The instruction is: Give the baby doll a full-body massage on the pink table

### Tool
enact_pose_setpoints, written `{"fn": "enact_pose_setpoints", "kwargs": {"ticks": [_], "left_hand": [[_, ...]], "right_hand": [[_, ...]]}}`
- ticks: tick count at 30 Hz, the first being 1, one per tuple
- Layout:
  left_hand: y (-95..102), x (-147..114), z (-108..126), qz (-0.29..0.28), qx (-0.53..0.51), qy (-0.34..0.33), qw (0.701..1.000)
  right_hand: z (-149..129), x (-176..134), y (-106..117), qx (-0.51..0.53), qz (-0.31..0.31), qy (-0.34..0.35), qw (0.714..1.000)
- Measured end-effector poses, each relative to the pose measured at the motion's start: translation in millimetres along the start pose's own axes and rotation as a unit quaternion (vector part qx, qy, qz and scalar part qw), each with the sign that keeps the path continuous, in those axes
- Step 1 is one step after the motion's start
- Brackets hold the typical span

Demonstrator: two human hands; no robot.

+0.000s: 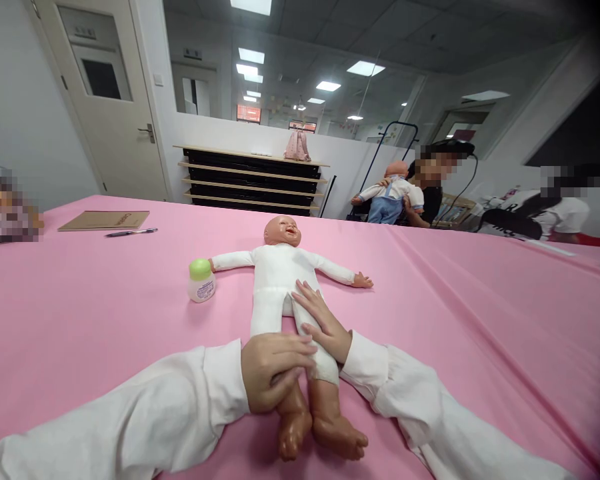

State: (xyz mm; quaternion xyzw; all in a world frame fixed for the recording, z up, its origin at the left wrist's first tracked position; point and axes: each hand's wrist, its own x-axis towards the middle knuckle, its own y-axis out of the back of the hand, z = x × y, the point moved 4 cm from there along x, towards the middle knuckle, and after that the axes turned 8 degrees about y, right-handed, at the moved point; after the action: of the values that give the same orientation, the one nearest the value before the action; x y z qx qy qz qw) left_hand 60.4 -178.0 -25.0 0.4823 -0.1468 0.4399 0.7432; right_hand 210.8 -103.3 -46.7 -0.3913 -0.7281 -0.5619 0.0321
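Observation:
A baby doll (275, 270) with a white cloth body and hard plastic head, hands and feet lies on its back, feet toward me. My right hand (325, 323) rests flat on the doll's thigh on the right side, fingers spread and pointing up toward its waist. Across the doll's lower legs lies my left hand (277, 367), its fingers stretched out to the right and its thumb below them. The left hand partly covers the knee area. Beside the doll's hand on the left stands a small bottle (201, 281) with a green cap.
A pink cloth (455, 333) covers the table, wrinkled at right. A brown notebook (105, 220) and a pen (131, 233) lie at the far left. Beyond the table, a person (430, 187) holds another doll (390, 193); a second person (560, 207) is farther right.

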Motion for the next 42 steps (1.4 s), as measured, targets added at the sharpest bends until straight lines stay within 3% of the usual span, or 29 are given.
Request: {"fn": "enact_pose_setpoints", "kwargs": {"ticks": [8, 12, 15, 17, 19, 21, 23, 25, 28, 34, 36, 38, 40, 42], "left_hand": [[19.3, 0.7, -36.1, 0.098, 0.088, 0.164, 0.978], [24.9, 0.2, -67.9, 0.148, 0.050, 0.277, 0.948], [26.2, 1.2, -82.9, 0.142, 0.034, 0.308, 0.940], [25.4, 2.3, -84.0, 0.125, 0.050, 0.293, 0.947], [22.6, 3.2, -79.5, 0.097, 0.076, 0.263, 0.957], [17.9, 3.8, -72.3, 0.055, 0.105, 0.232, 0.965], [12.6, 3.9, -64.5, 0.009, 0.129, 0.206, 0.970], [8.0, 3.6, -55.8, -0.028, 0.140, 0.177, 0.974], [0.9, 2.3, -38.8, -0.065, 0.115, 0.117, 0.984], [-5.5, -0.1, -2.5, -0.099, -0.072, 0.059, 0.991], [-0.3, 0.4, 0.7, -0.075, -0.135, 0.078, 0.985], [9.2, 1.3, -3.8, 0.001, -0.144, 0.105, 0.984], [18.9, 2.0, -15.1, 0.094, -0.097, 0.136, 0.981], [24.0, 3.3, -32.1, 0.150, -0.039, 0.179, 0.972]], "right_hand": [[-44.1, -8.1, -2.1, -0.060, -0.153, 0.112, 0.980], [-62.2, -11.8, -6.9, -0.010, -0.134, 0.153, 0.979], [-75.0, -14.2, -7.6, 0.045, -0.126, 0.187, 0.973], [-80.4, -14.5, -3.2, 0.095, -0.115, 0.205, 0.967], [-77.2, -12.3, 6.2, 0.130, -0.054, 0.192, 0.971], [-64.0, -9.3, 16.1, 0.115, 0.036, 0.142, 0.983], [-45.6, -6.5, 20.2, 0.076, 0.084, 0.075, 0.991], [-27.9, -3.9, 19.0, 0.054, 0.086, 0.024, 0.995], [-11.7, -0.8, 14.5, 0.048, 0.051, 0.007, 0.998], [-3.5, -1.2, 9.2, 0.011, -0.024, 0.007, 1.000], [-3.5, -2.6, 6.1, 0.000, -0.055, 0.004, 0.998], [-6.9, -4.0, 3.1, -0.010, -0.081, 0.017, 0.997], [-14.5, -5.4, 0.6, -0.022, -0.103, 0.035, 0.994], [-25.8, -7.0, -1.6, -0.039, -0.125, 0.049, 0.990]]}}
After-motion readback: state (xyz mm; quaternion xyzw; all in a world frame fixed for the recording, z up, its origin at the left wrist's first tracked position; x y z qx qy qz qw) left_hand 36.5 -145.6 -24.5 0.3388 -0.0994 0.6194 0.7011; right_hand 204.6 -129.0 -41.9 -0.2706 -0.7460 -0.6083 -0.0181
